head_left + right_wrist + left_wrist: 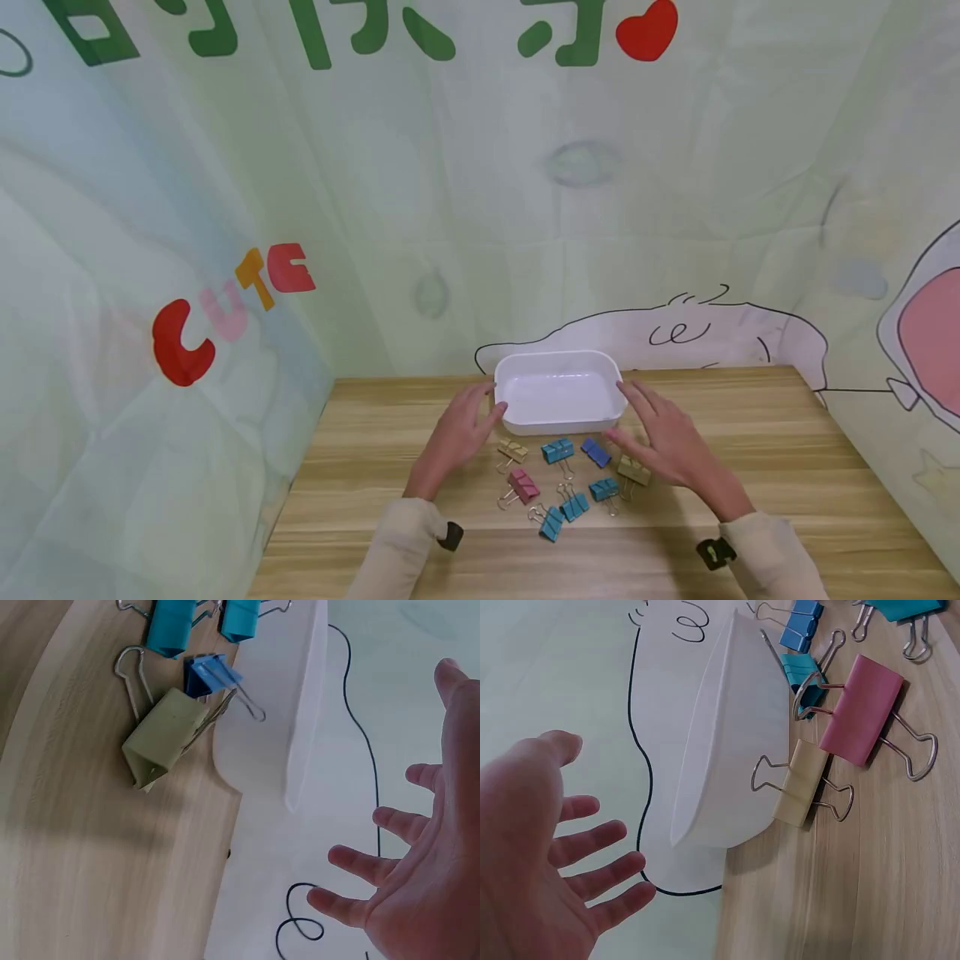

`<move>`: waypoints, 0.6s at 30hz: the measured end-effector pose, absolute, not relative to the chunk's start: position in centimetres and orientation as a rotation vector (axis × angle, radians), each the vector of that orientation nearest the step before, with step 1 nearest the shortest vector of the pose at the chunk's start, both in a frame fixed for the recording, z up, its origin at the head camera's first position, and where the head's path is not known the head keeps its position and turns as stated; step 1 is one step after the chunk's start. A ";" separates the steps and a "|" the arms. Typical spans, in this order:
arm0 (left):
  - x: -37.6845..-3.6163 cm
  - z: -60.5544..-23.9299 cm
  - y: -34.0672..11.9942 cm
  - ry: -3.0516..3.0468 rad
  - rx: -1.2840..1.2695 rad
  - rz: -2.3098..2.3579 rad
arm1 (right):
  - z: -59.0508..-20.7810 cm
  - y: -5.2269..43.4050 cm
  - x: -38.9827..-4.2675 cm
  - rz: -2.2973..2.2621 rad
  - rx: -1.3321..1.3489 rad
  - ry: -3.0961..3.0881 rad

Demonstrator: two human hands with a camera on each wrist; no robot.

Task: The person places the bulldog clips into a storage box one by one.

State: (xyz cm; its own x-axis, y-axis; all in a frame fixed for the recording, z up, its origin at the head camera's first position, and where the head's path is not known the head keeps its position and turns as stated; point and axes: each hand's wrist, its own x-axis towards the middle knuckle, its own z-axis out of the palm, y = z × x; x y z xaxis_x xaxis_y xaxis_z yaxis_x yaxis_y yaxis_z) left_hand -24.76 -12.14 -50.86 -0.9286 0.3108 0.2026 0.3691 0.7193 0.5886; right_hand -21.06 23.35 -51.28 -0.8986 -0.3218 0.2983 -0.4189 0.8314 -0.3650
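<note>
An empty white rectangular tray (pixel 559 428) stands at the back of the wooden table. My left hand (pixel 459 429) is at its left end and my right hand (pixel 670 442) at its right end, fingers spread. In the wrist views, the left hand (pixel 547 847) and right hand (pixel 427 847) hold nothing and appear apart from the tray wall. Several binder clips lie in front of the tray: a pink clip (pixel 523 485), a small yellow clip (pixel 513 451), a larger yellow clip (pixel 633 471), a dark blue clip (pixel 596 452), and teal ones such as this clip (pixel 557 451).
A printed cloth backdrop (pixel 450 208) rises right behind the tray, with more cloth (pixel 112 458) along the left side. The wooden table (pixel 360 500) extends to both sides and in front of the clips. Dark bands (pixel 451 537) sit on the sleeves.
</note>
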 end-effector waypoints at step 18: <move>-26.9 -54.1 -11.9 -2.578 -0.203 -1.692 | -56.1 27.1 -19.0 0.834 0.419 -2.845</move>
